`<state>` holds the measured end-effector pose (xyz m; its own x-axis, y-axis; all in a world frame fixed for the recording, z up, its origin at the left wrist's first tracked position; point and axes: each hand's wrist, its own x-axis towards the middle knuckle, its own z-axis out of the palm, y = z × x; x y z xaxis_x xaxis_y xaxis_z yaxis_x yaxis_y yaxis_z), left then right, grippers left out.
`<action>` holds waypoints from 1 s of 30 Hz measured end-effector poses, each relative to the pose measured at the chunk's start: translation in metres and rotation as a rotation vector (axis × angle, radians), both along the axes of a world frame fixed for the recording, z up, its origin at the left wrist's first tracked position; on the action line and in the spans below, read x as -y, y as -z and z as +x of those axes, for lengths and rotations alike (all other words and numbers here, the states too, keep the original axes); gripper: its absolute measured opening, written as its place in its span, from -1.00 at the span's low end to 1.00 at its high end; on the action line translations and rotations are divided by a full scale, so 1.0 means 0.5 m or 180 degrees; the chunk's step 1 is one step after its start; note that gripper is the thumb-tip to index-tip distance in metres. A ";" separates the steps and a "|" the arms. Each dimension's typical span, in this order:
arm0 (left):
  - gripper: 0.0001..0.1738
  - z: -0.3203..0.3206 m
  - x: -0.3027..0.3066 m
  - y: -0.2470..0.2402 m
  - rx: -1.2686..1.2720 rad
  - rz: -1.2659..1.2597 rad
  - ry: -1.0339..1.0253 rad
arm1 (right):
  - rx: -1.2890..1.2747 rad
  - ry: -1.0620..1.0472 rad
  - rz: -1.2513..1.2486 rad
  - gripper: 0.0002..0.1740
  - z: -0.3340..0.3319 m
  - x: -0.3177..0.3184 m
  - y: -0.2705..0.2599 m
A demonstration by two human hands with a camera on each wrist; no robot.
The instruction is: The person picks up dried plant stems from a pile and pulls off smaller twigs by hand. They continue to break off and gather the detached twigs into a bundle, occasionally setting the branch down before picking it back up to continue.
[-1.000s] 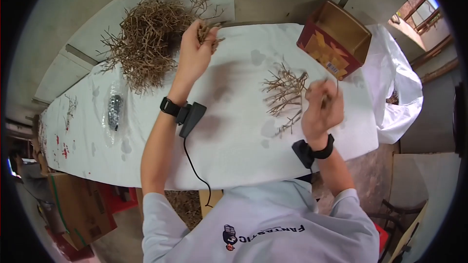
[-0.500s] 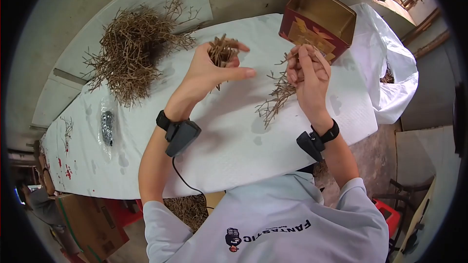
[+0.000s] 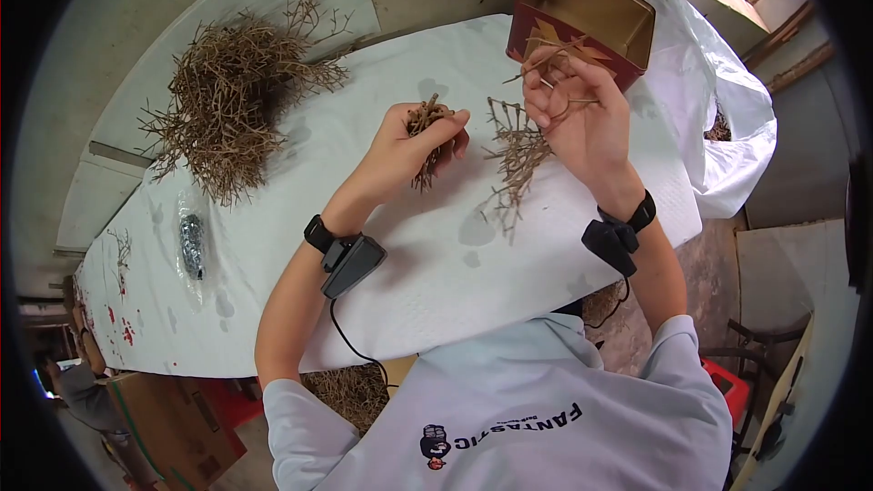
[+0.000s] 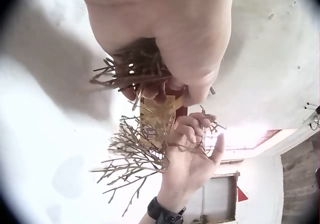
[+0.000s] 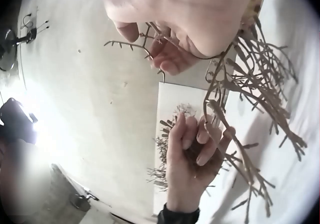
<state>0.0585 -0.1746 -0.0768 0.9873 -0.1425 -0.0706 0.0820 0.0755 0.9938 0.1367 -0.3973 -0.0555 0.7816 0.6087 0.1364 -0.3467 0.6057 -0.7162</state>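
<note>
My left hand grips a small bunch of dry brown twigs, thumb across the top and cut ends poking out on both sides. To its right, my right hand is turned palm up with fingers half curled, holding a thin forked twig among the fingers. A larger branched sprig spreads from the side of this hand over the table; its stem end is hidden by the palm in the right wrist view. At the far left lies a big tangled heap of twigs.
A red box with a gold inside stands behind my right hand. Beside it is a white plastic bag. A dark item in clear wrap lies on the white-covered table, left of my left arm. A cardboard box stands lower left.
My left hand came away from the heap with its bunch, spread its fingers, then closed round the twigs. My right hand moved up towards the red box and turned palm up, fingers loosening.
</note>
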 end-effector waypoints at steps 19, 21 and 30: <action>-0.57 0.091 0.081 0.027 0.0696 0.0856 0.0057 | 0.0214 -0.0097 0.0009 -0.77 0.034 0.037 0.056; -0.59 0.090 0.069 0.024 0.0845 0.0813 -0.0078 | 0.1223 0.0539 -0.1154 -0.78 0.030 0.039 0.058; -0.63 0.082 0.060 0.009 0.0699 0.0457 -0.0414 | 0.1840 0.0471 -0.2535 -0.77 0.000 0.037 0.049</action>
